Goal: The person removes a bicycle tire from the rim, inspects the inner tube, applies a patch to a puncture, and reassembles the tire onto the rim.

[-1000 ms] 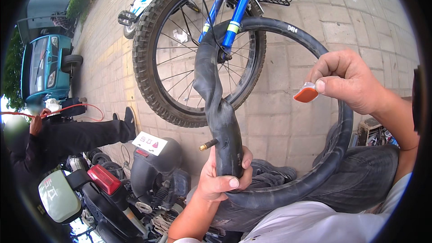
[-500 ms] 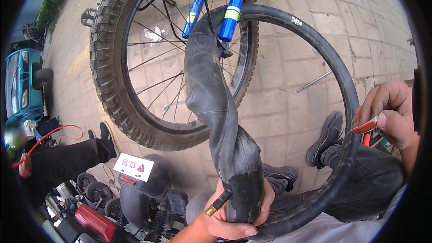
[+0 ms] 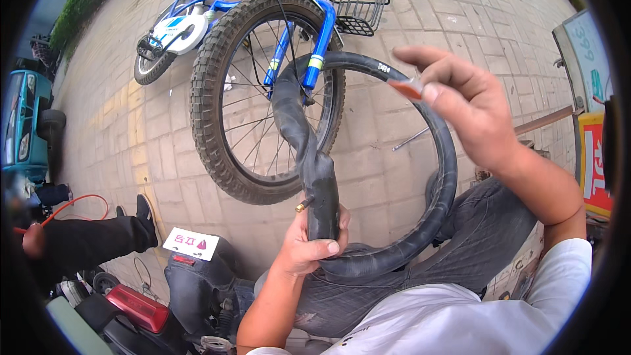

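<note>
My left hand [image 3: 299,250] grips a black rubber inner tube [image 3: 323,207] low in the view, thumb across its front. The held stretch is fat and twisted, and a brass-tipped valve [image 3: 302,206] sticks out leftward just above my fingers. From there the tube loops past the bicycle fork [image 3: 320,46] and round to the right, back over my lap. Above the loop's right side, my right hand [image 3: 476,115] pinches a small orange-red patch [image 3: 405,90] with a clear, shiny edge between thumb and fingers. The front wheel's knobby tyre [image 3: 209,108] stands behind the tube.
A blue-and-white bicycle with a black wire basket [image 3: 360,10] extends away. On the paving lies a metal rod [image 3: 411,139]. Lower left are a scooter with a white plate [image 3: 188,242], a red tail light [image 3: 138,307] and another person's leg [image 3: 98,240]. Signboards [image 3: 595,158] stand at right.
My right hand has risen and moved left with the orange patch, from beside the tube to above its loop. The view has shifted back, showing more bicycle. My left hand still holds the tube.
</note>
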Demonstrator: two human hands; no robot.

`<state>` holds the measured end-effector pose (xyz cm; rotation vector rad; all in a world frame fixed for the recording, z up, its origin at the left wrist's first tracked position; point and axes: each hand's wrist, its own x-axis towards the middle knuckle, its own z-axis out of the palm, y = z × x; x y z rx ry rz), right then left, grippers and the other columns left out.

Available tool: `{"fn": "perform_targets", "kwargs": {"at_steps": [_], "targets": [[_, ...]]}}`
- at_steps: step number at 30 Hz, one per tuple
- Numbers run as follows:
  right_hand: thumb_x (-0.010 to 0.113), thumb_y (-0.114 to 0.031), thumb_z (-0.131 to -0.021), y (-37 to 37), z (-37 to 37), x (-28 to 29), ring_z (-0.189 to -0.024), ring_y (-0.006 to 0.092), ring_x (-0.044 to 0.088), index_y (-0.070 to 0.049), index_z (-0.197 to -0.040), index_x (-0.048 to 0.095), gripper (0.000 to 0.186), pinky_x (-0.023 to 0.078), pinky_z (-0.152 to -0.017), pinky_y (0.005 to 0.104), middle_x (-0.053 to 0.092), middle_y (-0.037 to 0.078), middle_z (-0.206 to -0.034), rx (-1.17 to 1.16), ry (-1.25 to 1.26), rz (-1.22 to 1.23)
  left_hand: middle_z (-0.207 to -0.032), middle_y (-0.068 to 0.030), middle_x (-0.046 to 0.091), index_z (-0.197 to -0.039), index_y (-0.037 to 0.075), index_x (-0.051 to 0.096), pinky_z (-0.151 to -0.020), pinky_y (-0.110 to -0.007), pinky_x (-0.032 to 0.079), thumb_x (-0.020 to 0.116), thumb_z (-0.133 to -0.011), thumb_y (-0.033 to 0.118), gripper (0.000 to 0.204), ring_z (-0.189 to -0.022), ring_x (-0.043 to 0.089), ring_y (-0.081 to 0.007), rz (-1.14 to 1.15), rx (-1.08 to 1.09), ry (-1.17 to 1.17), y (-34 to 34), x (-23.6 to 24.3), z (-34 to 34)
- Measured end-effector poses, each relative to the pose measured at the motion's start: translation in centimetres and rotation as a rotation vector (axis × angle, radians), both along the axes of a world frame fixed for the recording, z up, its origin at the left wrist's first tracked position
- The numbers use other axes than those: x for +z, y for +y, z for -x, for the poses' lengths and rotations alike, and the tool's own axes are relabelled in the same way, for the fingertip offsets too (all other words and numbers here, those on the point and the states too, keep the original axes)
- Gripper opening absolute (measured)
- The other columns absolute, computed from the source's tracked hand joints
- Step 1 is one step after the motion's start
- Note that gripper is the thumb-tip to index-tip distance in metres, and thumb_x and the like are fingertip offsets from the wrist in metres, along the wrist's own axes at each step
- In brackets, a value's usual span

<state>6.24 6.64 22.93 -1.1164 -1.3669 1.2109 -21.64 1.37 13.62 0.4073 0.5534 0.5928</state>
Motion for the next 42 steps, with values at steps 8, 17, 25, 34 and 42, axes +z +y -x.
{"fn": "perform_targets", "kwargs": {"at_steps": [8, 17, 25, 34, 42], "targets": [[0.059, -0.011, -0.088, 2.1, 3.4, -0.4, -0.115, 0.0237, 0.057, 0.001, -0.089, 0.062, 0.013, 0.04, -0.104, 0.0406, 0.058, 0.021, -0.129, 0.176, 0.359, 0.193, -0.099, -0.0064, 0.051, -0.149, 0.018, 0.024, -0.057, -0.026, 0.044, 0.069, -0.068, 0.001, 0.094, -0.068, 0.052, -0.0129, 0.063, 0.188, 0.1, -2.6, 2.9, 0.2], [0.057, -0.016, -0.091, 0.3, -1.9, -4.7, -0.116, 0.0282, 0.058, 0.007, -0.106, 0.058, 0.028, 0.041, -0.103, 0.0404, 0.061, 0.023, -0.123, 0.317, 0.377, 0.211, -0.093, -0.0021, 0.049, -0.157, 0.03, 0.006, -0.056, -0.025, 0.046, 0.065, -0.07, 0.002, 0.109, -0.064, 0.051, -0.0092, -0.038, 0.141, 0.103, -2.7, 3.4, -3.6], [0.064, -0.01, -0.085, -3.6, -2.6, -1.5, -0.112, 0.0207, 0.058, 0.001, -0.083, 0.067, 0.011, 0.041, -0.101, 0.0376, 0.061, 0.02, -0.126, 0.637, 0.25, 0.154, -0.097, -0.0023, 0.049, -0.156, 0.029, 0.01, -0.057, -0.025, 0.045, 0.067, -0.071, 0.004, 0.105, -0.066, 0.05, -0.0096, -0.053, 0.172, 0.074, -1.4, 2.0, -6.0], [0.067, -0.022, -0.082, -4.0, -1.4, -4.0, -0.122, 0.031, 0.054, 0.001, -0.094, 0.061, 0.027, 0.034, -0.109, 0.0422, 0.055, 0.024, -0.132, 0.589, 0.415, 0.254, -0.086, -0.0016, 0.048, -0.154, 0.024, 0.018, -0.055, -0.025, 0.043, 0.064, -0.065, 0.0, 0.103, -0.065, 0.05, -0.0097, -0.092, 0.293, 0.0, -2.6, 2.0, -5.4], [0.066, -0.028, -0.086, -2.9, -2.1, -4.9, -0.134, 0.0306, 0.043, -0.002, -0.099, 0.059, 0.03, 0.026, -0.115, 0.0448, 0.049, 0.022, -0.137, 0.678, 0.342, 0.185, -0.087, -0.0063, 0.051, -0.154, 0.027, 0.016, -0.056, -0.029, 0.048, 0.063, -0.064, -0.009, 0.108, -0.066, 0.056, -0.0129, -0.092, 0.265, -0.074, -1.9, 0.3, -4.9]]}}
